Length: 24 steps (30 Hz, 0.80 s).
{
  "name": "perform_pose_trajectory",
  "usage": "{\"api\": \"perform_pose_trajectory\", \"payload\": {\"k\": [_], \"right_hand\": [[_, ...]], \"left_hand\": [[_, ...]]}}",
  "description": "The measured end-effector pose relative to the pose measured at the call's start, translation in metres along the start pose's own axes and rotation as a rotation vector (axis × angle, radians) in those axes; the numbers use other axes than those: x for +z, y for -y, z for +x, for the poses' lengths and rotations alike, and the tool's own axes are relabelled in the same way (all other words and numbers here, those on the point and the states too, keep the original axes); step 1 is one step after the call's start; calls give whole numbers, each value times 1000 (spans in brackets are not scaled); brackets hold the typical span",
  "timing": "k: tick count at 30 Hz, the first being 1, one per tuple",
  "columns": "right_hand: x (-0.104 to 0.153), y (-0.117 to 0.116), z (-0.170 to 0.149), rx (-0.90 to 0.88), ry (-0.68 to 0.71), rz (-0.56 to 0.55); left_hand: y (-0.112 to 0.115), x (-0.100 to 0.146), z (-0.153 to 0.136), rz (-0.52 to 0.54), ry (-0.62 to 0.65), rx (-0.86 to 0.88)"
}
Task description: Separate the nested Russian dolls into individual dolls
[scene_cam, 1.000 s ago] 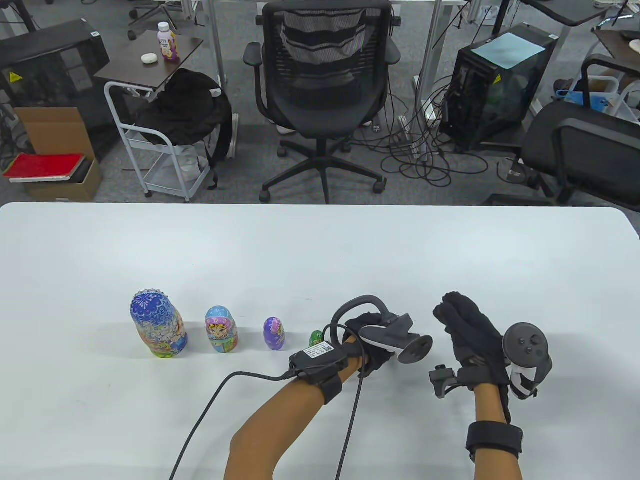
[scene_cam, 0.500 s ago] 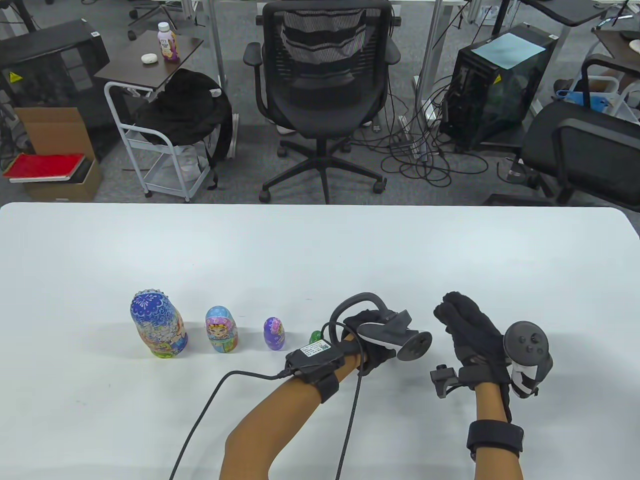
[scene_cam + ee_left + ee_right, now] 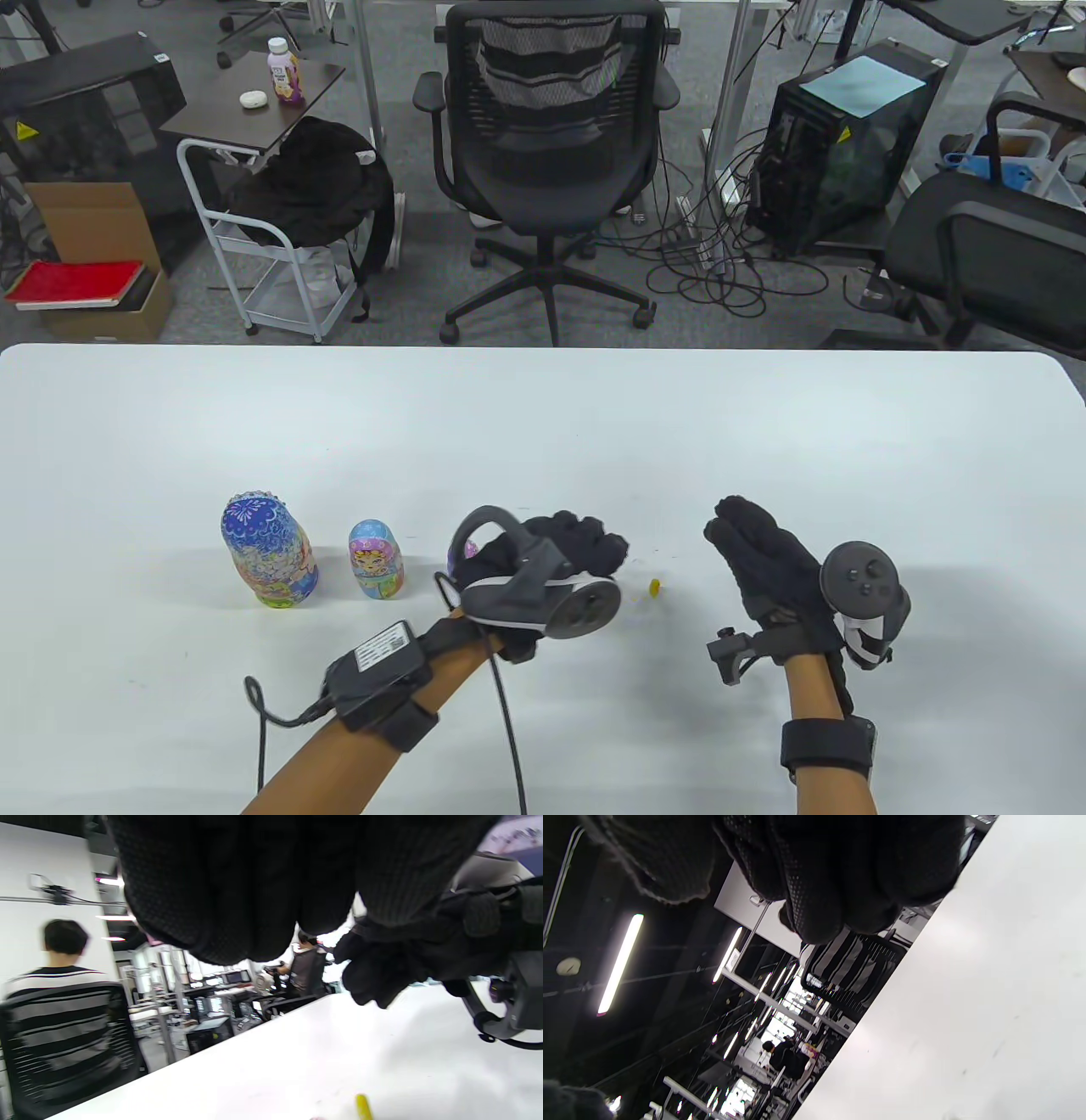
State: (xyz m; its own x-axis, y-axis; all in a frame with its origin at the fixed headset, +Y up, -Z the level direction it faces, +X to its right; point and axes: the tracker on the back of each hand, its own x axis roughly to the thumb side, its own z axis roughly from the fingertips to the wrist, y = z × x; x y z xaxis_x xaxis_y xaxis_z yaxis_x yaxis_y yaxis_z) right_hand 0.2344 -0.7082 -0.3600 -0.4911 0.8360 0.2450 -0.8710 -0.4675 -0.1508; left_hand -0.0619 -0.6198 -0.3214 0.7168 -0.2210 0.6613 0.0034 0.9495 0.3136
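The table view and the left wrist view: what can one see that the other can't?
Only the table view shows the big blue doll and the pink-faced doll standing in a row, plus a sliver of a purple doll behind the left hand. Only the left wrist view shows people sitting far off. Both show the tiny yellow doll on the white table, and the right hand.

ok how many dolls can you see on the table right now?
4: large blue doll leftmost, pink-faced doll beside it, purple doll mostly behind the left hand, tiny yellow doll right of that hand. A green one may be hidden.
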Motion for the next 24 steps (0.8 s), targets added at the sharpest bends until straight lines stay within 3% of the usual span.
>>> {"api": "perform_pose_trajectory", "payload": {"k": [7, 10, 14, 17, 24], "right_hand": [[15, -58, 41, 200, 197, 181], [23, -76, 56, 313, 287, 214], [36, -96, 79, 455, 366, 254], [41, -107, 92, 530, 351, 276], [50, -123, 90, 605, 311, 282]], "left_hand": [[15, 114, -67, 178, -276, 143], [29, 142, -82, 250, -325, 237], [47, 160, -90, 334, -327, 398], [50, 162, -85, 239, -317, 366], [63, 160, -79, 197, -287, 313]]}}
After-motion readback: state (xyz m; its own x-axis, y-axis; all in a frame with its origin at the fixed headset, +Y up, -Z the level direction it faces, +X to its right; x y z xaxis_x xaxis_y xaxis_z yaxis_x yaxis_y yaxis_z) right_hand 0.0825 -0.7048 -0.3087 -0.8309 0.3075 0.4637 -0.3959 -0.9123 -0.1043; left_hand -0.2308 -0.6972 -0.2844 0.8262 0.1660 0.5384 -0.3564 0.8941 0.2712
